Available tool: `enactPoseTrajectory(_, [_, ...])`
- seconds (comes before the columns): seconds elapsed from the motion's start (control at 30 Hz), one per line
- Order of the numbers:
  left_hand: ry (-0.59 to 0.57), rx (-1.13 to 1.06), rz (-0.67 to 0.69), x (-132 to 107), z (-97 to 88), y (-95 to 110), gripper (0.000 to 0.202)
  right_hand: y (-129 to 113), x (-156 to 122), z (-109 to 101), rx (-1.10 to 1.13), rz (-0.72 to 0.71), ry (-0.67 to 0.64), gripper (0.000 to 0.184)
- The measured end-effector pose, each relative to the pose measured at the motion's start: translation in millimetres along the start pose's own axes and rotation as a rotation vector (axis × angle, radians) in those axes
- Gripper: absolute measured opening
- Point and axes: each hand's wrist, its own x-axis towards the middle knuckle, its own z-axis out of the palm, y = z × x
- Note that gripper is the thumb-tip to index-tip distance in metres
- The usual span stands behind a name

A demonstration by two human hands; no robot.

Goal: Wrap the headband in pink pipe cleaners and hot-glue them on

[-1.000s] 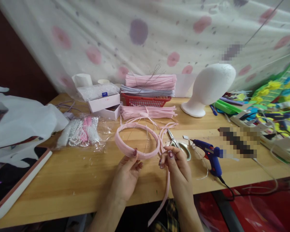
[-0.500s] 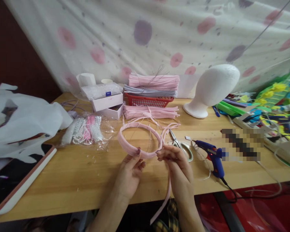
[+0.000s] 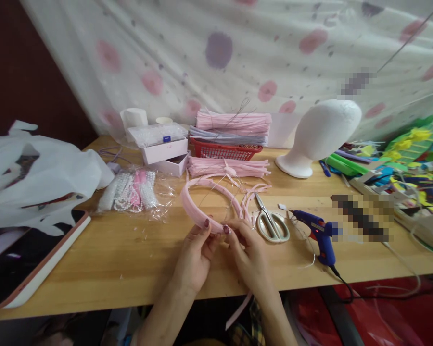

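Between both hands, above the table, is a pink fabric-wrapped hoop [image 3: 195, 207], tilted, with thin wires across its middle. My left hand [image 3: 195, 254] pinches its near edge, thumb on top. Close beside it, my right hand [image 3: 247, 247] pinches the same edge, thumb and fingers nearly touching the left thumb. A loose pink ribbon end [image 3: 238, 313] hangs below my right wrist; its upper part is hidden behind the hand. Pink strips [image 3: 254, 194] stick out past the hoop's right side. Scissors [image 3: 272, 223] lie partly spread just right of my right hand.
A blue glue gun [image 3: 317, 230] with a cord lies to the right. Behind stand a white foam head [image 3: 317, 134], a red basket [image 3: 225, 151] of pink and lilac stems, and white boxes [image 3: 164, 151]. Bagged beads [image 3: 133, 192] and a tablet-like device [image 3: 39, 259] are left.
My right hand has moved left along the hoop's near edge, closer to my left hand, uncovering the scissors' handles. The view has shifted slightly.
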Motion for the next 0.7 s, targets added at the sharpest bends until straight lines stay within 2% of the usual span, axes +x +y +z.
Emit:
enactPoseTrajectory(0.3, [-0.031, -0.041, 0.009, -2.8, 2.3, 3.9, 0.011, -5.9, -2.4, -1.8, -0.02, -0.01, -0.011, 0.017])
enactPoseTrajectory(0.7, [-0.164, 0.035, 0.03, -2.0, 0.1, 2.5, 0.027, -1.6, -4.2, -5.1, 0.015, 0.001, -0.015, 0.017])
